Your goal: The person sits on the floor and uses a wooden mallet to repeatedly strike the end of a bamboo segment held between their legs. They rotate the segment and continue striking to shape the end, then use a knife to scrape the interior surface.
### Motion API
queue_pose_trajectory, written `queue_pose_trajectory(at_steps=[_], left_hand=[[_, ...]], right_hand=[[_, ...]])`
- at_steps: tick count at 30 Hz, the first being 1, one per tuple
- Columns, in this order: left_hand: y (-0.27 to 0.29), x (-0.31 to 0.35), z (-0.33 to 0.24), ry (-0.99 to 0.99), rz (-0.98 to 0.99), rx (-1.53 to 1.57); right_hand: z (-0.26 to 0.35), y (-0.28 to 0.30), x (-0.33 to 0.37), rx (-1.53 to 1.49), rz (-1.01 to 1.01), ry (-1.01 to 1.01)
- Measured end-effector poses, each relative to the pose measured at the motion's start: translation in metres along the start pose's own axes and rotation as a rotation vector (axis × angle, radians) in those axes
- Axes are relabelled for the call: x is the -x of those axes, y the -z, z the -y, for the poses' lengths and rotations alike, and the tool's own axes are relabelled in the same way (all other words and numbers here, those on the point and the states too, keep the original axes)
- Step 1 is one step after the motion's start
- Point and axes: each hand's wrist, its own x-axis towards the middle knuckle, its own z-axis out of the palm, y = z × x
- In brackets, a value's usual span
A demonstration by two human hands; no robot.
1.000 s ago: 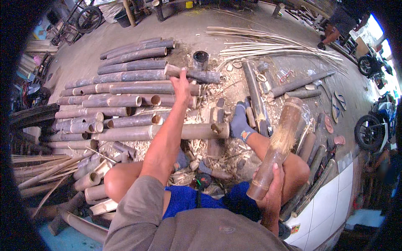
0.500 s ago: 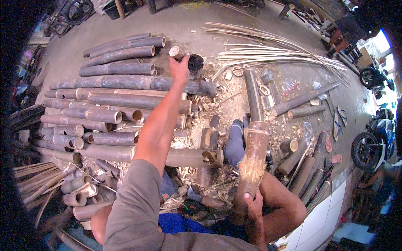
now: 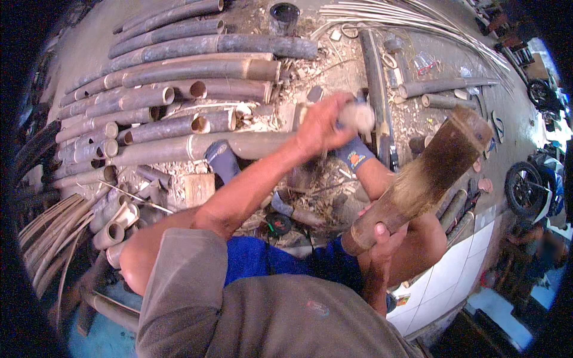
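Littering the floor [image 3: 248,22], shavings [image 3: 305,71] lay around bamboo poles [image 3: 200,70]; a motorcycle [image 3: 526,190] stood at right. Over the right thigh [image 3: 427,238], the right hand [image 3: 385,243] gripped a tilted brown bamboo tube [image 3: 415,182], rough and paler midway; the left hand [image 3: 323,125] grasped a blurred, pale-ended piece [image 3: 359,116].

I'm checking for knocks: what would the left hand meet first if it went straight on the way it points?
Probably the dark bamboo pole lying beyond the left hand and the blurred, pale piece it holds. Height is hard to judge, so the hand may pass above the pole.
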Motion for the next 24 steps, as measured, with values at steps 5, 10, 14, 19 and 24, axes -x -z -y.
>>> queue_pose_trajectory(at_steps=[5, 10, 14, 19, 24], left_hand=[[-0.033, 0.091, -0.014, -0.081, 0.249, 0.153], [-0.033, 0.105, -0.009, -0.097, 0.252, 0.233], [-0.023, 0.102, 0.011, -0.205, 0.314, 0.25], [-0.018, 0.106, 0.031, -0.183, 0.401, 0.264], [-0.014, 0.105, 0.033, -0.204, 0.403, 0.303]], right_hand=[[0.006, 0.012, 0.032, 0.006, 0.134, -0.068], [-0.005, 0.024, 0.053, 0.11, 0.173, -0.097], [-0.007, 0.018, 0.065, 0.144, 0.174, -0.153], [-0.022, 0.024, 0.069, 0.292, 0.207, -0.154], [-0.017, 0.017, 0.069, 0.349, 0.275, -0.133]])
